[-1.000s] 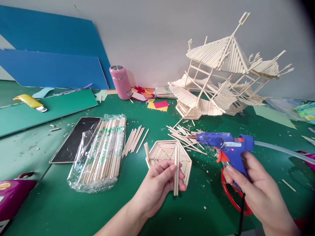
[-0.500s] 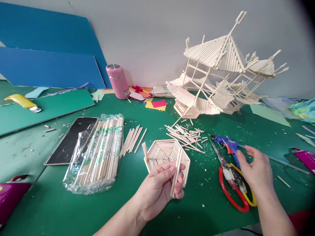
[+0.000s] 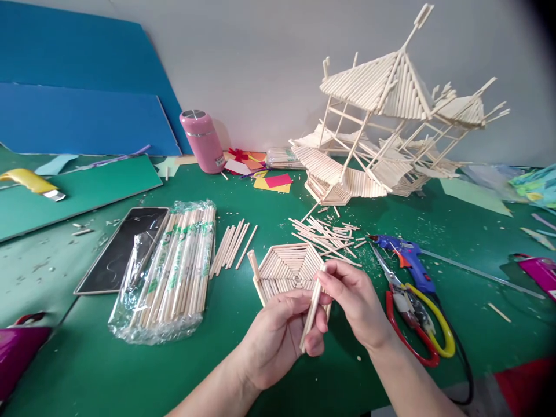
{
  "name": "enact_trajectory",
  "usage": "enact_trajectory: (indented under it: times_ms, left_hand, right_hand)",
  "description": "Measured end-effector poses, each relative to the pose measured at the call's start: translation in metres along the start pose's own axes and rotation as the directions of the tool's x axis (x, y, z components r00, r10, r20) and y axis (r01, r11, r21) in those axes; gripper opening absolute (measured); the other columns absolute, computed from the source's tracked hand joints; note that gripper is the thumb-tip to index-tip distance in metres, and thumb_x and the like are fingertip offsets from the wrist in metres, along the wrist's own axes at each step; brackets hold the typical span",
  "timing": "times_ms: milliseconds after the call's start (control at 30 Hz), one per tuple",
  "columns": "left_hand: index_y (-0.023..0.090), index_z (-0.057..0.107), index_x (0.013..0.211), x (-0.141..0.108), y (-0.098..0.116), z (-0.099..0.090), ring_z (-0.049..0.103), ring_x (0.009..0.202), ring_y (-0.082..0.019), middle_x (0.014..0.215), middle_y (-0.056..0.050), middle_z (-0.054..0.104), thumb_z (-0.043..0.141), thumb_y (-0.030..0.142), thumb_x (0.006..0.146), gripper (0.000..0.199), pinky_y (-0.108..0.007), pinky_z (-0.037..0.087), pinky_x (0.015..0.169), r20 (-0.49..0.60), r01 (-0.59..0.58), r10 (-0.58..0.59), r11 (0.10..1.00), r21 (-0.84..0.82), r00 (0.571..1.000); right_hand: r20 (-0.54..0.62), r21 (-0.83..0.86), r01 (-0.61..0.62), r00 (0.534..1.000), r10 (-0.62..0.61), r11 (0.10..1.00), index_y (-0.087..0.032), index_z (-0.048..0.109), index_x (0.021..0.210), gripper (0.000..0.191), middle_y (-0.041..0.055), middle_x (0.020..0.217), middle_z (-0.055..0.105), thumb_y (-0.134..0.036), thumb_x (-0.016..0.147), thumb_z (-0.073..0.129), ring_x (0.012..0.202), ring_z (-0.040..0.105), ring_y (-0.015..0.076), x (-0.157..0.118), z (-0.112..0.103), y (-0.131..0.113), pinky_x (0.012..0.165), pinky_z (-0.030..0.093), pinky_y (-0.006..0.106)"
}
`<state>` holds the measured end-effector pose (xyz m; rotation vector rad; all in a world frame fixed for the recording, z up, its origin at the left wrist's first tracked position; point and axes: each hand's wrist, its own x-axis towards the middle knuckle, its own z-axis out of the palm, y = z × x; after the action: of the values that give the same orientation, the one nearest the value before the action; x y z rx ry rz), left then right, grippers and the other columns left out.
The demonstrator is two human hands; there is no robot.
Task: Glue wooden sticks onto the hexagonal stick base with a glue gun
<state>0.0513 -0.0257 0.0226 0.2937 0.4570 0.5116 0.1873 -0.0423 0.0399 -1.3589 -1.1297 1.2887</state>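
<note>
Between the fingers of my left hand [image 3: 282,330] is a pair of short wooden sticks [image 3: 311,317] lying side by side and tilted. My right hand [image 3: 358,301] pinches the upper end of the same sticks with thumb and fingers. Just behind both hands lies an octagon-like panel of wooden sticks [image 3: 286,263], partly hidden by them, with a short stick piece standing up at its left corner. To the right, a blue glue gun [image 3: 403,258] rests on the green table beside scissors [image 3: 410,318] with red and yellow handles.
Loose sticks [image 3: 328,237] lie beyond the panel, below a large stick-built pavilion model [image 3: 373,127]. At left are a bagged bundle of sticks [image 3: 174,272], a black phone-like slab [image 3: 124,249] and a yellow cutter [image 3: 32,182]. A pink flask [image 3: 202,142] stands by the wall.
My right hand has left the glue gun, moved left and taken hold of the top of the sticks. My left hand stays nearly in place. The view has shifted slightly.
</note>
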Motion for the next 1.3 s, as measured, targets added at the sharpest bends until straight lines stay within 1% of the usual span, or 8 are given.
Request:
enact_trajectory:
  times_ms: [167, 300, 467, 667, 800, 900, 1067, 1300]
  left_hand:
    - [0.01, 0.061, 0.083, -0.001, -0.002, 0.0, 0.053, 0.048, -0.011, 0.067, -0.007, 0.06, 0.053, 0.026, 0.079, 0.018, -0.025, 0.037, 0.052, -0.04, -0.075, 0.082, 0.986, 0.148, 0.996]
    - [0.01, 0.058, 0.077, 0.0, -0.002, 0.002, 0.055, 0.049, -0.011, 0.066, -0.006, 0.062, 0.057, 0.024, 0.079, 0.014, -0.023, 0.037, 0.053, -0.1, -0.108, 0.138, 0.958, 0.265, 0.985]
    - [0.01, 0.057, 0.075, 0.001, -0.002, 0.002, 0.054, 0.048, -0.01, 0.066, -0.005, 0.061, 0.055, 0.026, 0.081, 0.017, -0.023, 0.037, 0.053, -0.102, -0.134, 0.178, 0.931, 0.34, 0.979]
    - [0.011, 0.059, 0.072, 0.0, -0.003, 0.003, 0.054, 0.049, -0.011, 0.066, -0.004, 0.061, 0.058, 0.029, 0.079, 0.019, -0.023, 0.037, 0.053, -0.113, -0.153, 0.206, 0.921, 0.359, 0.972]
    - [0.011, 0.06, 0.072, 0.0, -0.003, 0.003, 0.053, 0.049, -0.01, 0.066, -0.004, 0.06, 0.058, 0.03, 0.079, 0.02, -0.023, 0.035, 0.053, -0.121, -0.157, 0.221, 0.904, 0.397, 0.968]
    - [0.011, 0.06, 0.073, 0.0, -0.004, 0.002, 0.053, 0.05, -0.011, 0.066, -0.004, 0.06, 0.056, 0.029, 0.08, 0.019, -0.023, 0.035, 0.053, -0.098, -0.184, 0.249, 0.883, 0.431, 0.963]
    - [0.011, 0.062, 0.074, -0.001, -0.005, 0.001, 0.052, 0.051, -0.011, 0.066, -0.003, 0.059, 0.056, 0.027, 0.081, 0.018, -0.024, 0.037, 0.055, -0.065, -0.224, 0.281, 0.866, 0.446, 0.957]
    - [0.011, 0.062, 0.074, -0.002, -0.005, 0.001, 0.051, 0.052, -0.01, 0.066, -0.003, 0.058, 0.054, 0.026, 0.082, 0.018, -0.023, 0.036, 0.054, -0.045, -0.231, 0.282, 0.857, 0.461, 0.958]
  right_hand:
    - [-0.076, -0.121, 0.054, 0.995, -0.063, 0.991, -0.017, 0.05, 0.066, 0.025, -0.0038, 0.056, 0.048, -0.037, 0.081, 0.053, 0.053, 0.048, 0.0099, 0.004, -0.001, 0.004, 0.052, 0.038, 0.022]
    - [-0.071, -0.134, 0.049, 0.996, -0.059, 0.99, -0.018, 0.049, 0.065, 0.024, -0.0046, 0.056, 0.045, -0.035, 0.081, 0.053, 0.053, 0.041, 0.009, 0.007, -0.002, 0.006, 0.052, 0.036, 0.022]
    - [-0.075, -0.135, 0.043, 0.996, -0.054, 0.99, -0.018, 0.048, 0.063, 0.025, -0.0048, 0.057, 0.042, -0.035, 0.081, 0.053, 0.053, 0.038, 0.0088, 0.009, -0.002, 0.009, 0.052, 0.035, 0.021]
    - [-0.09, -0.149, 0.047, 0.994, -0.061, 0.988, -0.018, 0.049, 0.065, 0.024, -0.0048, 0.054, 0.044, -0.036, 0.08, 0.053, 0.05, 0.04, 0.0087, 0.007, -0.002, 0.008, 0.048, 0.035, 0.021]
    - [-0.069, -0.134, 0.051, 0.996, -0.061, 0.99, -0.019, 0.047, 0.065, 0.024, -0.0059, 0.047, 0.045, -0.036, 0.081, 0.052, 0.044, 0.042, 0.0085, 0.005, 0.0, 0.004, 0.044, 0.035, 0.021]
    - [-0.05, -0.117, 0.066, 0.996, -0.073, 0.991, -0.019, 0.046, 0.066, 0.023, -0.0066, 0.045, 0.046, -0.036, 0.082, 0.052, 0.041, 0.045, 0.0084, 0.003, 0.002, 0.002, 0.042, 0.035, 0.02]
    - [-0.051, -0.115, 0.067, 0.996, -0.073, 0.991, -0.019, 0.047, 0.067, 0.02, -0.0066, 0.046, 0.047, -0.033, 0.081, 0.053, 0.041, 0.046, 0.0084, 0.0, 0.003, -0.004, 0.042, 0.036, 0.02]
    - [-0.038, -0.112, 0.055, 0.997, -0.06, 0.992, -0.018, 0.046, 0.067, 0.022, -0.0061, 0.048, 0.046, -0.033, 0.083, 0.052, 0.043, 0.046, 0.0078, -0.003, 0.003, -0.012, 0.043, 0.036, 0.02]
